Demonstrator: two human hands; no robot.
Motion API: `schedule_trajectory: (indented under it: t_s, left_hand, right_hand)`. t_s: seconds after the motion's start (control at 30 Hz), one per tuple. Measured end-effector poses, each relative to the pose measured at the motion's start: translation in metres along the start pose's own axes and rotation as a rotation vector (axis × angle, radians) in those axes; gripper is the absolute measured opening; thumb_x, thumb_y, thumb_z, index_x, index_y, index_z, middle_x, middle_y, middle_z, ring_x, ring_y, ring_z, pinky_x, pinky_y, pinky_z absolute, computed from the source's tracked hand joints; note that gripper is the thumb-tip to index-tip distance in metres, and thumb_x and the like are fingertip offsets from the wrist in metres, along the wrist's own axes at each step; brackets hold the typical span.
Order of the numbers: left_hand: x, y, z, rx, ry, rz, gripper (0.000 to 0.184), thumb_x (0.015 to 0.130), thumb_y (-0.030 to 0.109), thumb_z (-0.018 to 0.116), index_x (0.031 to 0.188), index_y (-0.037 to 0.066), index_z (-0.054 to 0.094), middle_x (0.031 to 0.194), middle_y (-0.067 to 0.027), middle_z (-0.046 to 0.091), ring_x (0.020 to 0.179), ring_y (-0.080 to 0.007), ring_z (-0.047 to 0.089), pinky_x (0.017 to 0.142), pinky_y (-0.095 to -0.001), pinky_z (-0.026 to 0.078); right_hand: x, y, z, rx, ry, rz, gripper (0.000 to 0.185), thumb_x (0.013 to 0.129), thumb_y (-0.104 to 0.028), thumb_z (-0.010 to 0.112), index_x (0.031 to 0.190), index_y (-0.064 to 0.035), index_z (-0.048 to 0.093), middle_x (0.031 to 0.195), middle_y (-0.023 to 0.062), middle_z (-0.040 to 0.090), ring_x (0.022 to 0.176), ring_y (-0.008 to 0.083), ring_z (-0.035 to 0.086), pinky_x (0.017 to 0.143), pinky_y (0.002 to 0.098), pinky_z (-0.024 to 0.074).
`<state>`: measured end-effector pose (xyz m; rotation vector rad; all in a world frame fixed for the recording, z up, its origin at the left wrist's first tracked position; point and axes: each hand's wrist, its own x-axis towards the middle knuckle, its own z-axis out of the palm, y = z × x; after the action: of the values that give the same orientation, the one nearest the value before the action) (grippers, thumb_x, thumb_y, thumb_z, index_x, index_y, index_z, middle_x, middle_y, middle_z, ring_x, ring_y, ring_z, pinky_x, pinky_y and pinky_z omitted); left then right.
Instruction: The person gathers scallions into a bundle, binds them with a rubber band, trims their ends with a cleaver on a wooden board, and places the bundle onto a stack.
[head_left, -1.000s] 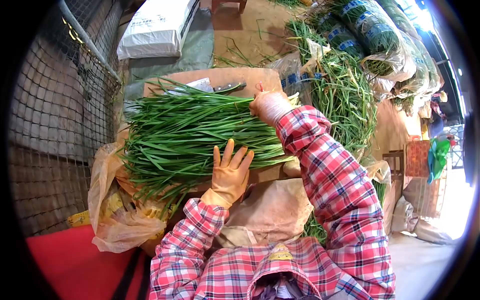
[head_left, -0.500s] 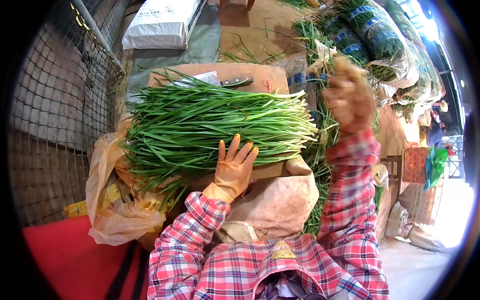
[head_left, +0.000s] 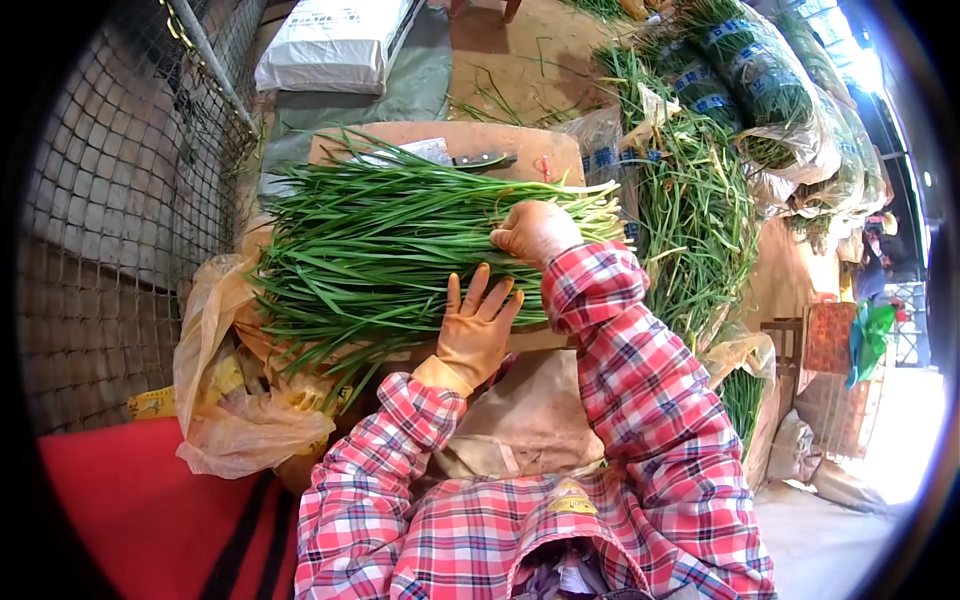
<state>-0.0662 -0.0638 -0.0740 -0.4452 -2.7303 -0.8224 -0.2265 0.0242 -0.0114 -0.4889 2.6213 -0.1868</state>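
Observation:
A wide layer of long green stalks [head_left: 390, 240] with pale ends to the right lies across a brown board [head_left: 560, 150]. My left hand [head_left: 476, 328], in an orange glove, rests with spread fingers on the near edge of the stalks. Over their right part is my right hand [head_left: 538, 232], its fingers bent together against the stalks; what it may pinch is too small to name. Behind the stalks lie a dark-handled knife [head_left: 484, 160] and a small red tie [head_left: 543, 166].
Loose stalks [head_left: 695, 200] are heaped at the right, with wrapped bundles [head_left: 770, 90] behind them. A white sack [head_left: 330, 45] lies at the back left, beside wire mesh [head_left: 110, 180]. A crumpled plastic bag [head_left: 250, 425] hangs at the near left.
My right hand swung out right over the loose heap, then came back onto the stalks. My left hand stays spread on them.

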Motion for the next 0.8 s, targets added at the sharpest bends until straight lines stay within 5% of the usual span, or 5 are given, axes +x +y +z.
schedule_trajectory:
  t_s: [0.2,0.57,0.6,0.7,0.8]
  left_hand:
    - [0.001,-0.007,0.008,0.092,-0.002,0.018,0.048,0.071,0.019,0.062,0.118,0.014,0.052,0.132,-0.0068,0.039,0.126,-0.0347,0.028,0.102,-0.059,0.016]
    - [0.0,-0.004,0.0,0.149,-0.055,0.056,0.048,0.073,0.018,0.062,0.119,0.014,0.052,0.129,-0.0076,0.044,0.13,-0.0349,0.024,0.107,-0.0545,0.008]
    - [0.0,-0.004,0.001,0.159,-0.062,0.054,0.049,0.071,0.017,0.063,0.12,0.014,0.052,0.13,-0.0072,0.043,0.13,-0.0345,0.024,0.107,-0.054,0.009]
    - [-0.001,0.002,-0.007,0.106,-0.022,0.077,0.051,0.07,0.013,0.065,0.12,0.015,0.052,0.128,-0.0073,0.046,0.129,-0.0356,0.026,0.106,-0.0541,0.011]
    - [-0.001,0.016,-0.029,0.112,-0.031,0.056,0.052,0.068,0.009,0.066,0.119,0.014,0.054,0.126,-0.0083,0.049,0.128,-0.0368,0.03,0.105,-0.0545,0.015]
  right_hand:
    - [-0.052,-0.008,-0.033,1.422,-0.196,-0.164,0.021,0.081,-0.02,0.062,0.091,-0.0016,0.059,0.071,0.0029,0.057,0.052,0.008,0.049,0.045,0.0194,0.0397]
    - [-0.217,0.168,-0.138,1.941,0.434,-0.679,0.026,0.097,-0.015,0.034,0.079,-0.0031,0.049,0.058,-0.0043,0.05,0.043,0.0005,0.048,0.052,0.0215,0.0465]
    - [-0.23,0.213,-0.13,1.821,0.367,-0.747,0.022,0.095,-0.019,0.041,0.09,-0.0011,0.052,0.067,0.0018,0.056,0.053,0.0038,0.053,0.06,0.0245,0.0471]
    - [-0.262,0.258,-0.072,1.217,0.751,0.215,0.028,0.089,-0.022,0.049,0.107,-0.0007,0.053,0.08,0.009,0.06,0.065,0.0083,0.057,0.062,0.0245,0.0469]
    - [-0.286,0.337,0.0,0.034,0.29,0.59,0.046,0.081,-0.02,0.056,0.125,-0.0097,0.048,0.094,0.0156,0.063,0.088,0.0181,0.061,0.074,0.0325,0.0489]
